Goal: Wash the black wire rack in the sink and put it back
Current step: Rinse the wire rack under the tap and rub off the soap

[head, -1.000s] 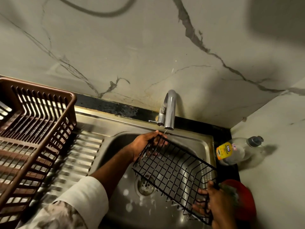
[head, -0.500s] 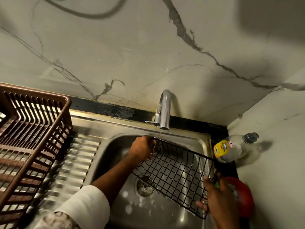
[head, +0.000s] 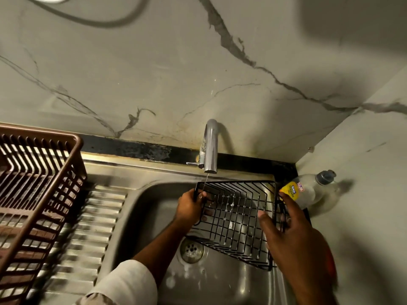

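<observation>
Over the sink, under the tap, the rack is held tipped in the air above the drain, its far rim up near the spout and its near corner dipping low toward the basin floor. A thin thread of water falls from the tap onto the rack's far left corner. White flecks, probably suds, cling to a few of the wires, and more of them spot the basin near the drain.

The left hand grips that far left corner, fingers curled round the wire. The right hand is at the rack's right side, thumb inside the mesh and fingers spread along the outside wall; I'd say it steadies the rack more than clamps it, though the blur there makes that hard to swear to.

So the washing looks to be at the rinse, I'd judge, and not finished: the stream is weak and touches only one corner, so the rest of the wires need turning under it. After that come shaking it off and putting it back, neither yet begun. Where it belongs, nothing here shows.

Just right of the rack, a soap bottle lies on the counter in the far corner. Something red peeks out behind the right wrist. Far left, a brown basket stands on the ribbed drainboard.
</observation>
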`<state>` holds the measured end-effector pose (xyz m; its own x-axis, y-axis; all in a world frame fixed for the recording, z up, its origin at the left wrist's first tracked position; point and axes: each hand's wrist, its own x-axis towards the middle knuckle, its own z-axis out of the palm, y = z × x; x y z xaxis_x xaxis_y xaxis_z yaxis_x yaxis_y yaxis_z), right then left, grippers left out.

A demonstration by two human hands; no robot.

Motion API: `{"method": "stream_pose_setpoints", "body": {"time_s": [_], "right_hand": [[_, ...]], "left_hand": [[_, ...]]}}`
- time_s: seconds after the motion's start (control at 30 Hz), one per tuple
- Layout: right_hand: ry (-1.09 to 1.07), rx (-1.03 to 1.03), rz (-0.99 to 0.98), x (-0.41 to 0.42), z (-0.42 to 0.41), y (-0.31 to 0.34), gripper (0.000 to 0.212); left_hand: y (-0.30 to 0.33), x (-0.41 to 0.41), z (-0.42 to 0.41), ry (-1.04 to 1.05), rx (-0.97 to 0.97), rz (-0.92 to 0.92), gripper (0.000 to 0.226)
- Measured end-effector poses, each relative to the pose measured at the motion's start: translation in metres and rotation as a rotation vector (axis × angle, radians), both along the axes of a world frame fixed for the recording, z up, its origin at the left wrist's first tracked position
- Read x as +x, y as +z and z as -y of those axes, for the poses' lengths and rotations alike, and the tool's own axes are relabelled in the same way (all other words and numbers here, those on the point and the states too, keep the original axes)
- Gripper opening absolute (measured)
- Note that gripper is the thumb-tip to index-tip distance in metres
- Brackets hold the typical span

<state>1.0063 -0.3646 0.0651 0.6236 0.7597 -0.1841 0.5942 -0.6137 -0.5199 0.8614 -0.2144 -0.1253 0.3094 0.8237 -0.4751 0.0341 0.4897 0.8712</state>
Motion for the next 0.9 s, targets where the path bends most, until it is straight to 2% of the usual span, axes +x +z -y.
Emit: {"method": "stream_pose_setpoints", "body": {"time_s": [0.1, 0.33, 0.5, 0.57, 0.73, 0.8, 0.9], "right_hand": [[0.019, 0.023, 0.007, 0.0, -0.002, -0.001, 0.075], [-0.073, 0.19, -0.188, 0.019, -0.005, -0.031, 0.066], [-0.128, 0.26, -0.264, 0.025, -0.006, -0.047, 0.065], [-0.136, 0.287, -0.334, 0.027, -0.006, -0.051, 0.066], [-0.165, 0.249, -0.483, 0.03, -0.007, -0.07, 0.06], [-0.139, 0.205, -0.367, 0.033, -0.009, -0.082, 0.052], [-0.004, -0.007, 0.103, 0.033, -0.012, -0.096, 0.052]], "left_hand": [[0.001, 0.0, -0.003, -0.003, -0.025, 0.001, 0.023], [0.012, -0.013, -0.016, -0.083, -0.093, 0.154, 0.043], [0.007, -0.025, -0.016, -0.105, -0.086, 0.021, 0.054], [0.0, -0.033, -0.013, -0.09, -0.173, 0.071, 0.053], [-0.003, -0.056, -0.005, -0.11, -0.403, 0.325, 0.049], [0.0, -0.059, -0.003, -0.103, -0.401, 0.338, 0.053], [0.002, -0.06, 0.0, -0.056, -0.301, 0.246, 0.049]]}}
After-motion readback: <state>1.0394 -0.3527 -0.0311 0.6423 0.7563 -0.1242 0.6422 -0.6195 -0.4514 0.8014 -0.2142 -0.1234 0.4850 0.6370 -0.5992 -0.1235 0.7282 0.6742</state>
